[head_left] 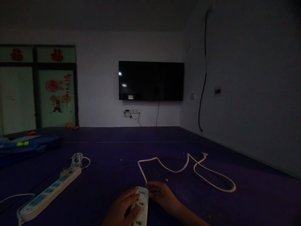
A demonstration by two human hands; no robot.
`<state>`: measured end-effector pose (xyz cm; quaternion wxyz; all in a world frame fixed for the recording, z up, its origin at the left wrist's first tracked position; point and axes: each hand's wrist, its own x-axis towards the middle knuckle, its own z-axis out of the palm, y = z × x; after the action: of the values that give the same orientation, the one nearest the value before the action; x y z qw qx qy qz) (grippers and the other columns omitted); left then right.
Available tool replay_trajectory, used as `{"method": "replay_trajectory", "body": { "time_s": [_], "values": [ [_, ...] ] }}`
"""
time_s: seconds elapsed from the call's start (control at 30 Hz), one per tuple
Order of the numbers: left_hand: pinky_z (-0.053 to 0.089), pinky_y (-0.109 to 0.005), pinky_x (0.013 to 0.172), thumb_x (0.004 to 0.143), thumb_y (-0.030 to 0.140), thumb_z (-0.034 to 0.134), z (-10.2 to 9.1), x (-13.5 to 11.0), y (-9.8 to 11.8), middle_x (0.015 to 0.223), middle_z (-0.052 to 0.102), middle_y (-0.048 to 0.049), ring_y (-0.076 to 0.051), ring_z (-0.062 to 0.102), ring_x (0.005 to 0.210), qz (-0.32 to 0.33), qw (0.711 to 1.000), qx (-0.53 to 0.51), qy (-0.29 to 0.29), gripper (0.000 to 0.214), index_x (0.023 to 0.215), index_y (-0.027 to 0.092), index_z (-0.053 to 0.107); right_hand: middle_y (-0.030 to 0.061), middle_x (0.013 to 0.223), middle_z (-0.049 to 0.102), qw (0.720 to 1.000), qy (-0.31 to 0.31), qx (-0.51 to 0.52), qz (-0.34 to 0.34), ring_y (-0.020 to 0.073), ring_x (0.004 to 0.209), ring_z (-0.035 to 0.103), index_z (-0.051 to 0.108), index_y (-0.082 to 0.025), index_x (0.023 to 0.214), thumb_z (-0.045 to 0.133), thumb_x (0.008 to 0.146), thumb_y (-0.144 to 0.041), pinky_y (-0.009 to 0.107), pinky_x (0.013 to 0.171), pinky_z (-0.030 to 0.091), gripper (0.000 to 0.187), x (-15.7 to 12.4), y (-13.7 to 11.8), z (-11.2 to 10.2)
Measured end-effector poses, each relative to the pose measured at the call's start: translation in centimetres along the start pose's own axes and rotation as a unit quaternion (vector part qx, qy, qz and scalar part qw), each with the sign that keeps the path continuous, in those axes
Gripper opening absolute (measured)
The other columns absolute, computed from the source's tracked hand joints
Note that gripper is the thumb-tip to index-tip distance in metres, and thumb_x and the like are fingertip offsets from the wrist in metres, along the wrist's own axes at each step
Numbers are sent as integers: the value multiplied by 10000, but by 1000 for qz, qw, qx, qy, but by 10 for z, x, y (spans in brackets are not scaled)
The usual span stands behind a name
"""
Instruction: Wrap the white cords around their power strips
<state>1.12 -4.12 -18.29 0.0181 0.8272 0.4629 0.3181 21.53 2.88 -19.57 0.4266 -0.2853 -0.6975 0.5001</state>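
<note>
A white power strip (141,207) with a Philips label lies at the bottom centre, its near end cut off by the frame edge. My left hand (123,207) grips it from the left, with fingers over its top beside the sockets. At the strip's far right corner is my right hand (161,194), its fingers curled closed where the white cord (141,169) leaves the strip; the fingertips are partly in shadow. From there the cord runs away in loose bends to the right and ends in a plug (205,154).
Another long power strip (53,191) with a bundled cord (77,159) lies at left on the purple surface (105,175). Blue cloth (35,146) and small orange things (75,127) are farther back. A television (151,81) hangs on the far wall; a black cable (205,59) hangs at right.
</note>
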Motion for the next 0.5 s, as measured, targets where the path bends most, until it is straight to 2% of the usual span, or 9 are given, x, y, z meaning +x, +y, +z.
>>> {"method": "replay_trajectory", "body": {
  "time_s": [0.2,0.4,0.5],
  "values": [
    [460,-318,910,813,433,479,-2,-1,4,1203,596,-56,-188,566,1082,-15,1000,-20,6,372,1110,250,608,91,876,663,1000,-7,10,7,237,865,615,650,-159,927,706,614,-486,373,796,468,457,1,3,-1],
    [453,-335,922,823,423,466,-8,-1,14,1213,591,-47,-192,556,1094,-36,999,-40,3,352,1107,269,607,94,885,667,999,-38,1,-2,229,858,616,655,-165,930,689,641,-475,366,779,474,424,-3,-8,-2],
    [438,-330,942,844,388,429,-7,-2,12,1224,585,-35,-184,544,1107,-37,998,-59,5,336,1108,276,604,98,890,667,999,-42,6,-7,230,859,618,655,-166,939,690,645,-458,369,773,474,416,-3,-10,-2]
  ]
}}
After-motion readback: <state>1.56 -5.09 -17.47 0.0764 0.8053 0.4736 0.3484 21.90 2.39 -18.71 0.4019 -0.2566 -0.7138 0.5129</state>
